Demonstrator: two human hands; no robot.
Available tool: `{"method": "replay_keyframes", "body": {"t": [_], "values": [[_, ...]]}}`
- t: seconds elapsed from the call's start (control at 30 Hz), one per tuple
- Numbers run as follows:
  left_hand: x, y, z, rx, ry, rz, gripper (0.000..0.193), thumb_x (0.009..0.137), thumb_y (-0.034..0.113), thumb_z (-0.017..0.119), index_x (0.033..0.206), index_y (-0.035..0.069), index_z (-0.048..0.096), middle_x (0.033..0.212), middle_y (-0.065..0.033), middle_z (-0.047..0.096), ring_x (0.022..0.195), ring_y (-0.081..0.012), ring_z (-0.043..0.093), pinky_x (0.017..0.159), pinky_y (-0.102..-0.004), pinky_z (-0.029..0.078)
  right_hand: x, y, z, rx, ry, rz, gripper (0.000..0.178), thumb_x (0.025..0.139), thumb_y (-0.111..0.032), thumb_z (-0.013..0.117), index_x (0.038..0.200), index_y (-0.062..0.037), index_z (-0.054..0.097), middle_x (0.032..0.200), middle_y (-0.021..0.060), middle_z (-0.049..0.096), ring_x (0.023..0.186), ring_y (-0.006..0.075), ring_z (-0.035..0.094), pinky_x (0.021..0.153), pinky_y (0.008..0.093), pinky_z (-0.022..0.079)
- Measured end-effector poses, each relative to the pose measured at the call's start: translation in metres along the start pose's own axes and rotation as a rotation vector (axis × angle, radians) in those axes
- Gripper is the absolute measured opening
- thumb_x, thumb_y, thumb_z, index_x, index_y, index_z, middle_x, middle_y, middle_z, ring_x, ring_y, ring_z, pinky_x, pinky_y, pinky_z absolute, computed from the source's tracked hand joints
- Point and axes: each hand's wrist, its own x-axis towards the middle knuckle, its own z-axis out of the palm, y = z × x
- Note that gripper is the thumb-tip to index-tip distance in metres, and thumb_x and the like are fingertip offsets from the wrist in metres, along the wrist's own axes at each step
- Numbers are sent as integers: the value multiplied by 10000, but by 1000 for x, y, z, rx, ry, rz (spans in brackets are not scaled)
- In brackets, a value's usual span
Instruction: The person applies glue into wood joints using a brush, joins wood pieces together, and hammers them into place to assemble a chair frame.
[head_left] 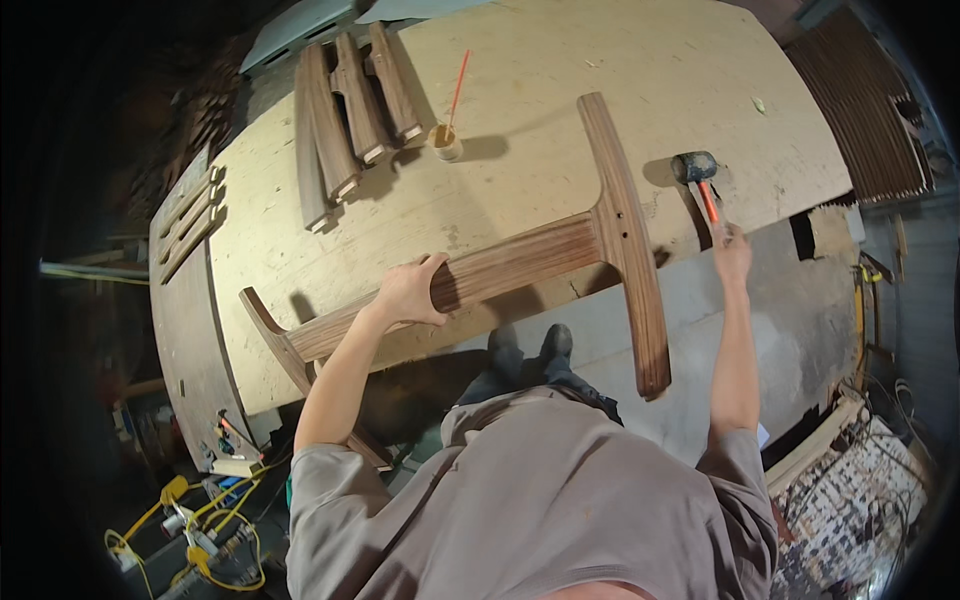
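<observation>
A brown wooden frame (520,254) lies across the near part of the worktable: a broad rail joined to a curved upright at each end. Around the middle of the rail my left hand (412,290) is closed, thumb on the far side. The right upright (627,240) shows two small dark holes near the joint. Out to the right, my right hand (733,247) grips a mallet (697,172) by its orange and grey handle. Its black head is apart from the frame, over the table's right part.
Several shaped wooden pieces (345,120) lie at the back left. Beside them stands a small cup (444,143) of tan paste with a red stick. Smaller slotted pieces (190,222) rest at the far left. Yellow cables (205,530) tangle at lower left; stacked brown strips (850,110) stand right.
</observation>
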Motion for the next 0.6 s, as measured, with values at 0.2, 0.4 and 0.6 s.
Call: {"method": "replay_keyframes", "body": {"t": [0.2,0.4,0.6], "values": [[76,-42,46,56,-62,68,906,468,398,820,1251,87,489,1063,-156,628,932,-347,636,807,-437,514,-129,-23,8,418,-807,116,665,882,-477,612,1329,-2,482,1162,164,624,1082,254,583,935,366,451],[108,-58,45,51,81,107,863,500,411,832,1243,73,551,1282,-159,473,1201,-335,469,963,-442,464,-164,-16,13,589,-616,338,571,819,-375,718,1144,79,600,984,175,674,884,203,638,782,340,505],[91,-19,38,54,371,31,621,682,336,776,1207,72,575,1249,-177,498,1149,-352,500,941,-489,438,-173,-16,4,530,-298,248,421,860,-262,656,1071,97,599,855,136,641,805,170,598,732,316,489]]}}
